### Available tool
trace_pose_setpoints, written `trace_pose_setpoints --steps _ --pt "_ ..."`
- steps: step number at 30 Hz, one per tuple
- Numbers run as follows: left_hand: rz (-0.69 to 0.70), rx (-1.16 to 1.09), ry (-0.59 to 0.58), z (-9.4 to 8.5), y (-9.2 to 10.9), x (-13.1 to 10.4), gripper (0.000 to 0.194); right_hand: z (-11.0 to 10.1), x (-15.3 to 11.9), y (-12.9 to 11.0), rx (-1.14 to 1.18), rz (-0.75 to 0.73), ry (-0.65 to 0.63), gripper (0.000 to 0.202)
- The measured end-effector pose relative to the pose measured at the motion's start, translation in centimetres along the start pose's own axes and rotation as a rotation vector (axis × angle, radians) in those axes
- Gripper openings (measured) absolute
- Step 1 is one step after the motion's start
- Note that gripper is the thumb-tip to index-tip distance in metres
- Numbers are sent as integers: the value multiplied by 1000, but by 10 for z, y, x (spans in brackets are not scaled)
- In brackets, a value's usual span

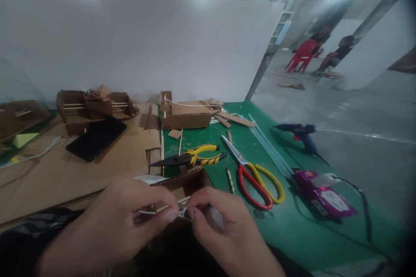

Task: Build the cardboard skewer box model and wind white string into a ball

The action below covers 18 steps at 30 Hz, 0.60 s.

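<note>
My left hand (130, 212) and my right hand (224, 220) are close together at the lower middle, both closed in a pinch. White string (182, 214) runs between their fingertips, partly tangled or looped. A thin wooden stick (184, 199) lies at the fingertips, and I cannot tell whether either hand grips it. Just beyond and under the fingers is an open cardboard box (195, 179), its near part hidden by my hands. Yellow-and-black long-nose pliers (195, 156) rest beyond the box. Right of my right hand lie scissors (251, 177) with red and yellow handles.
A blue glue gun (299, 132), clear glue sticks (269, 147) and a purple power box (325, 194) with a cable are at the right. Behind stand cardboard boxes (191, 120) and a white partition (146, 47). A black phone-like slab (97, 138) lies left on cardboard.
</note>
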<state>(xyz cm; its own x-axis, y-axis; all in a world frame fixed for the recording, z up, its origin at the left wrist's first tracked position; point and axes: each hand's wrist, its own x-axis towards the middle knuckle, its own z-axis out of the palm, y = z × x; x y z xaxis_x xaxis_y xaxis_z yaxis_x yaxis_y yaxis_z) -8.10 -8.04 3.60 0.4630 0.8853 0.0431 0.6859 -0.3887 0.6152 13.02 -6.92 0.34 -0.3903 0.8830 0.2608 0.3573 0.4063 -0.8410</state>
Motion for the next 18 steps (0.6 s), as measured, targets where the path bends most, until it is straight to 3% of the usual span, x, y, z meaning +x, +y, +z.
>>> trace_pose_setpoints --steps 5,11,18 --pt "16 51 -23 0 1 0 17 0 2 0 12 -11 -32 14" --pt "-9 -108 -22 5 2 0 18 1 3 -2 23 -54 -10 13" --pt "-286 -487 -104 7 4 -4 30 1 4 -8 -74 -185 41 15"
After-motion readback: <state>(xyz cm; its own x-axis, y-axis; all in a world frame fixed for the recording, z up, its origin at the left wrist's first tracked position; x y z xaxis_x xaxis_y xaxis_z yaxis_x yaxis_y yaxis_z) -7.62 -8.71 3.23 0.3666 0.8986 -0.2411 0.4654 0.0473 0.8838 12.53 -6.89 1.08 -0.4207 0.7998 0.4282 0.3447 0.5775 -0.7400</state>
